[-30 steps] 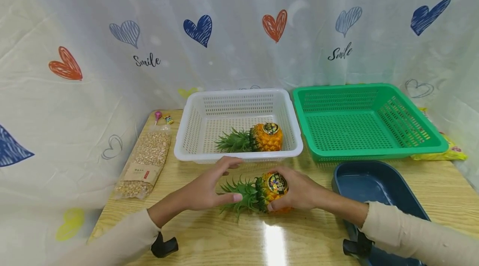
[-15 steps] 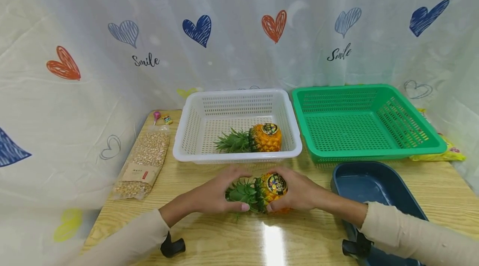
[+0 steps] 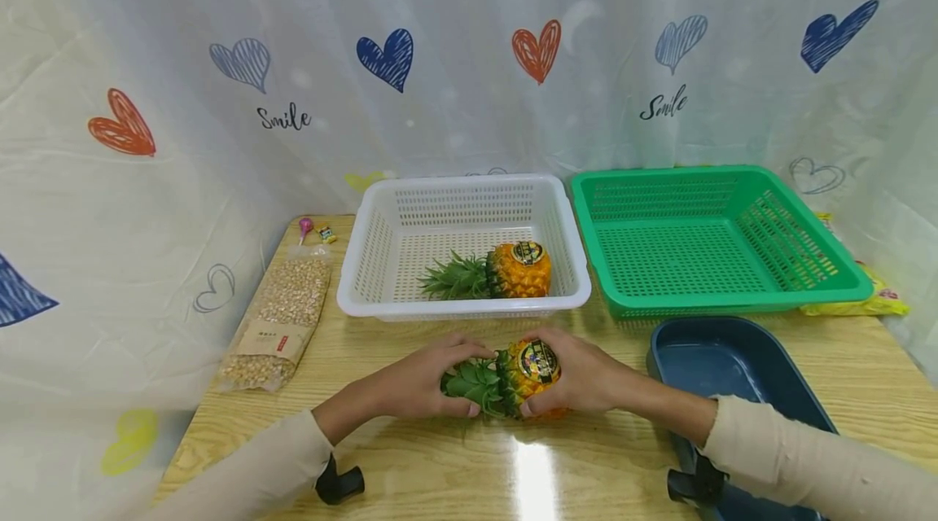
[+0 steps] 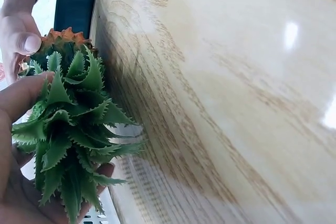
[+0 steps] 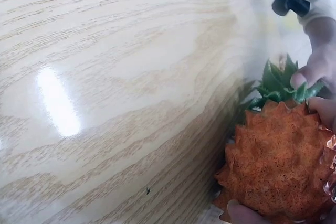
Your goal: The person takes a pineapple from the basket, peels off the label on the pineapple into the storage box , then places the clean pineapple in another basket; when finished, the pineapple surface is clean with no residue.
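Observation:
A small pineapple lies on its side on the wooden table, its leaves to the left and its orange body to the right. My left hand grips it by the leafy crown, fingers on the far side and thumb on the near side. Around the orange body curl the fingers and thumb of my right hand, beside a round dark label. The lower side of the fruit is hidden. A second pineapple lies in the white basket just behind.
To the right of the white basket stands a green basket, with yellow packaging partly behind it. A dark blue tub sits under my right forearm. At left lie a grain bag, a lollipop and a small wrapped sweet.
My left hand has moved right onto the pineapple's leaves and closed around them. My right hand keeps its hold on the body, and the pineapple has barely shifted.

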`<state>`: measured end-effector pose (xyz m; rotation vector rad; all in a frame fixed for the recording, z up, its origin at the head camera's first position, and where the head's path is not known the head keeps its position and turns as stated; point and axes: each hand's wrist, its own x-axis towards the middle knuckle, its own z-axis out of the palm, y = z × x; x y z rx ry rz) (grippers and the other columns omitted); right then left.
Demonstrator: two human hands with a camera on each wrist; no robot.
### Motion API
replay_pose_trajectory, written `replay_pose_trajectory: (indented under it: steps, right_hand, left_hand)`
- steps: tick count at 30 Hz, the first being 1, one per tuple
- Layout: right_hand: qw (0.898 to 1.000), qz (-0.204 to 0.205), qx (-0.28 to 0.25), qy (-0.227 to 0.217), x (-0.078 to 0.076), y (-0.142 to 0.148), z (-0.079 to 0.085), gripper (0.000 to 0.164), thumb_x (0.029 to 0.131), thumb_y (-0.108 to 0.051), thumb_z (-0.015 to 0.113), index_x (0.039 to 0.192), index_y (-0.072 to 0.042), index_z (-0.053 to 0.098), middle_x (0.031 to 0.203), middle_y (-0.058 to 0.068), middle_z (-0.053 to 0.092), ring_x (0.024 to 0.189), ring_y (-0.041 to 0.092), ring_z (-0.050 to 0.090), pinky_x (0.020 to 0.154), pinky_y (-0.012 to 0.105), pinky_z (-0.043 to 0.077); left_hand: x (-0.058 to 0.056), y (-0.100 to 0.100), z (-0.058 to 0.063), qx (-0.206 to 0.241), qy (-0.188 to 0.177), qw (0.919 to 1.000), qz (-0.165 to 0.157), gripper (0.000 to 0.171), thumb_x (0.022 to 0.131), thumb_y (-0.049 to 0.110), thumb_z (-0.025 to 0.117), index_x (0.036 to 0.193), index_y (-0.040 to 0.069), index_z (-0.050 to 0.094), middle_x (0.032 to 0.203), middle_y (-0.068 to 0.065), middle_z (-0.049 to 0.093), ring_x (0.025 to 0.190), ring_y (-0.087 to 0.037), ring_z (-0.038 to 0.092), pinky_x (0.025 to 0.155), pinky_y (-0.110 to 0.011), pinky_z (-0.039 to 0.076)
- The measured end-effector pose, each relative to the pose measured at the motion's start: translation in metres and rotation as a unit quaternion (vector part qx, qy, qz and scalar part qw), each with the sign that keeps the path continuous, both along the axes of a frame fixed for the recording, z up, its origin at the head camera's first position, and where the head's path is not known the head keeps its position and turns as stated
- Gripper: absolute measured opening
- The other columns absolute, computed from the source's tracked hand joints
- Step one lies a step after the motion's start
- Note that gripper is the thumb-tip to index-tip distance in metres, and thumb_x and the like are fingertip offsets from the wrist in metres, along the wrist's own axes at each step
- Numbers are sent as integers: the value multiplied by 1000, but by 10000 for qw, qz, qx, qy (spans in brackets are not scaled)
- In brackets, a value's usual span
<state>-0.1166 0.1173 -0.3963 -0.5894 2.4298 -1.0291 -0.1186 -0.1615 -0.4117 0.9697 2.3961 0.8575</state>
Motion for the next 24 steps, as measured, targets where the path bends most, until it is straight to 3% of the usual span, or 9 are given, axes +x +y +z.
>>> replay_pose_trajectory:
  steps: [7, 11, 14, 19, 24]
  right_hand:
    - [9999, -56, 131, -22, 1, 0, 2, 95, 67, -47, 91, 144, -9, 48, 125, 9, 58, 105, 23, 61, 84, 43, 54]
    - [9998, -53, 178, -5, 0, 1, 2, 98, 68, -52, 89, 145, -10, 47, 137, 13, 55, 122, 33, 56, 96, 55, 50]
    - [9999, -2, 104, -34, 0, 3, 1, 100, 69, -53, 89, 147, -8, 45, 139, 14, 54, 123, 34, 56, 97, 54, 49]
    - [9997, 129, -160, -135, 0, 7, 1, 106, 71, -48, 89, 151, -1, 36, 133, 16, 54, 112, 26, 60, 89, 42, 52]
    - [9985, 145, -455, -262, 1, 12, 1, 103, 73, -43, 89, 151, -2, 36, 131, 16, 55, 109, 25, 60, 87, 39, 52]
  left_hand:
    - [2, 1, 2, 0, 26, 10000, 56, 62, 91, 41, 74, 146, 24, 50, 146, -1, 47, 134, -20, 48, 105, -47, 46]
    - [2, 2, 3, -33, 21, 10000, 72, 61, 91, 41, 74, 145, 25, 50, 145, -1, 47, 133, -20, 49, 104, -46, 47]
    - [1, 2, 2, -17, 1, 10000, 50, 61, 91, 41, 74, 145, 25, 50, 145, -1, 47, 132, -20, 49, 104, -46, 47]
    - [0, 0, 3, 7, -81, 10000, 24, 61, 91, 40, 74, 145, 25, 50, 146, -1, 47, 132, -20, 50, 103, -45, 48]
    - [0, 0, 3, 3, -119, 9999, 10, 62, 91, 39, 75, 146, 24, 50, 146, 0, 47, 133, -21, 50, 103, -46, 48]
